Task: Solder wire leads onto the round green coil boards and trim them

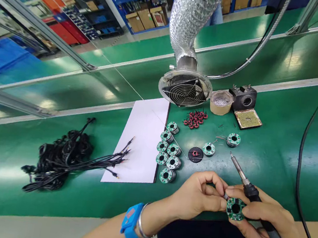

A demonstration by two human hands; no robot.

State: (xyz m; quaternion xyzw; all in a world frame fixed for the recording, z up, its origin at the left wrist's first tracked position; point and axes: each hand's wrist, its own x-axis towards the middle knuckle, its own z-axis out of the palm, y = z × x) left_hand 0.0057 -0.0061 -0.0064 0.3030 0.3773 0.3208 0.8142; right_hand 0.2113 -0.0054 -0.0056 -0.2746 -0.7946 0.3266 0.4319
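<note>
My left hand and my right hand meet near the table's front edge, both pinching a small round green circuit board with a centre hole. My right hand also grips a soldering iron, whose thin metal tip points up and away to the left. My left wrist wears a blue strap and a metal bangle. Just beyond my hands lie several more round green boards beside a white sheet. Two other boards and a black disc lie further right.
A fume extractor fan on a silver hose hangs over the green mat. Behind it sit a solder-wire cup, a black iron stand with sponge tray, and small red coils. A bundle of black cables lies left.
</note>
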